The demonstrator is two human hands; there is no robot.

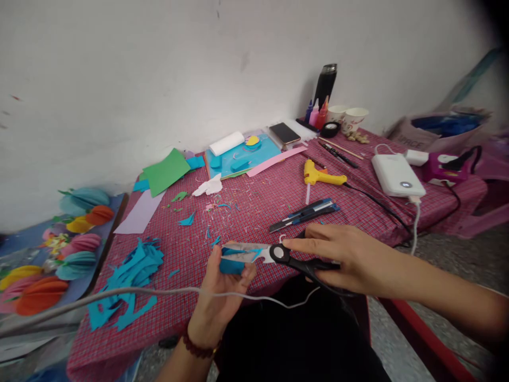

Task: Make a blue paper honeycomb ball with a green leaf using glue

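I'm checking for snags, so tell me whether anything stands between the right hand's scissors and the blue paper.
Nothing visible does: the scissors in the right hand overlap the blue paper in the left hand. A pale cable crosses the picture below it.

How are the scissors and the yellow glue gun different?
The scissors are black and silver; the glue gun is yellow.

The scissors are held in the right hand; the glue gun lies on the checked tablecloth.

The scissors have two pointed blades; the glue gun has a black cord at its handle.

Both are hand tools.
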